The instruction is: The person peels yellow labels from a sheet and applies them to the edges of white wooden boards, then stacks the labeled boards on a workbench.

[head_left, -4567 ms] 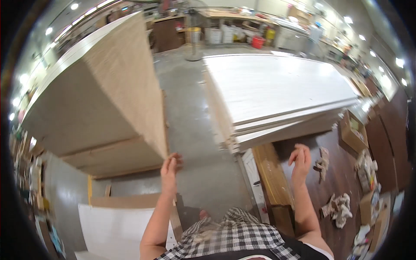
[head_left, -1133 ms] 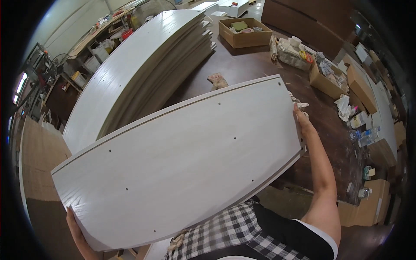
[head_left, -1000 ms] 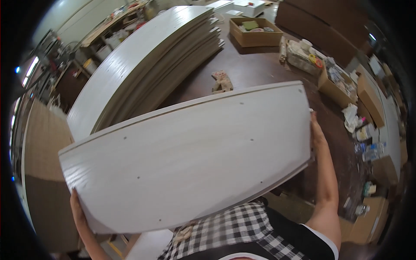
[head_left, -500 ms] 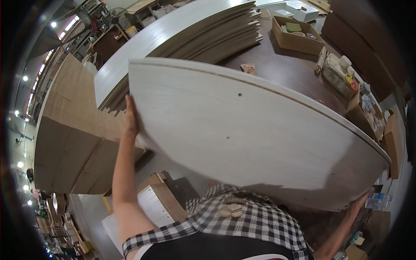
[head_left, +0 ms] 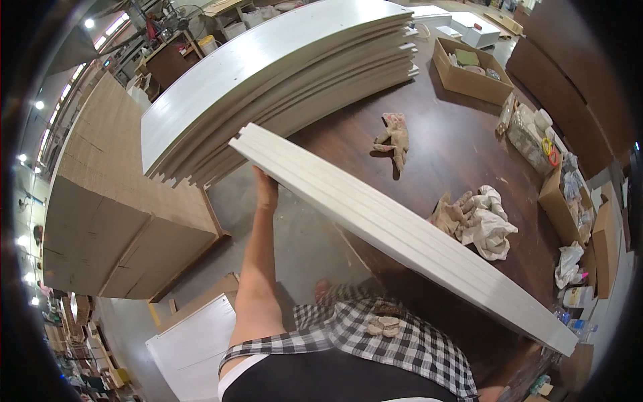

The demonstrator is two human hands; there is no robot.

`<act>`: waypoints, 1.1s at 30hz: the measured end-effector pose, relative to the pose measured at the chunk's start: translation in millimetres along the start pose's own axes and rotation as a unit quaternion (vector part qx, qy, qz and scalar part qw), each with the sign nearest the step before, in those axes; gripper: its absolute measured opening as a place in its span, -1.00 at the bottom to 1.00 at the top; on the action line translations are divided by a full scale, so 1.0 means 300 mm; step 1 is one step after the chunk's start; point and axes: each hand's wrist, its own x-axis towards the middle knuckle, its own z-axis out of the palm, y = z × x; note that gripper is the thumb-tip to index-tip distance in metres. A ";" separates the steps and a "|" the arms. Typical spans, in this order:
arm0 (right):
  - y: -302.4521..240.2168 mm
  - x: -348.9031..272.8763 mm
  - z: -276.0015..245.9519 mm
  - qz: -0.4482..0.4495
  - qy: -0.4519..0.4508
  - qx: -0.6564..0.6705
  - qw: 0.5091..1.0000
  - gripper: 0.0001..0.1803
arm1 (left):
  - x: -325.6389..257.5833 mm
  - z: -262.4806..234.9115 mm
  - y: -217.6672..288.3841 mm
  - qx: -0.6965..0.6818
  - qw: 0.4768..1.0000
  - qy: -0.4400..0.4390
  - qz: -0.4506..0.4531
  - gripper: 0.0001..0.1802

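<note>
A long white wooden panel [head_left: 395,221] is tilted up on its edge, slanting across the view from upper left to lower right. My left hand [head_left: 266,186] grips its far left end from beneath, the fingers partly hidden behind the wood. At the near right end, my right hand [head_left: 529,354] is mostly covered by the panel, low beside its lower edge. Beyond the panel, a work glove [head_left: 396,137] and a crumpled whitish cloth [head_left: 489,224] lie on the dark brown table [head_left: 335,151].
A stack of curved white panels [head_left: 268,50] stands at the far left, near a large plywood-coloured stack [head_left: 100,208]. Open cardboard boxes [head_left: 472,84] with small items, scissors [head_left: 550,153] and plastic bottles [head_left: 583,328] line the right side. A white board [head_left: 194,342] stands low at left.
The panel has turned from showing its broad face to showing its narrow edge, and its left end has moved right and down. The glove and cloth on the table have come into view.
</note>
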 end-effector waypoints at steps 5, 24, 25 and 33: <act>0.044 0.002 -0.007 0.014 -0.012 0.012 1.000 -0.14 | -0.036 0.099 0.113 0.025 0.999 -0.002 -0.048 -0.15; 0.047 0.036 -0.081 -0.083 -0.067 -0.125 0.986 -0.30 | -0.091 0.069 0.111 0.083 0.995 0.007 0.047 -0.26; 0.040 0.041 -0.081 -0.089 -0.072 -0.130 0.985 -0.30 | -0.085 0.065 0.111 0.116 0.993 -0.010 0.024 -0.25; -0.013 0.093 -0.145 -0.132 -0.123 -0.173 0.968 -0.33 | -0.057 0.080 0.156 0.050 0.997 -0.051 0.000 -0.17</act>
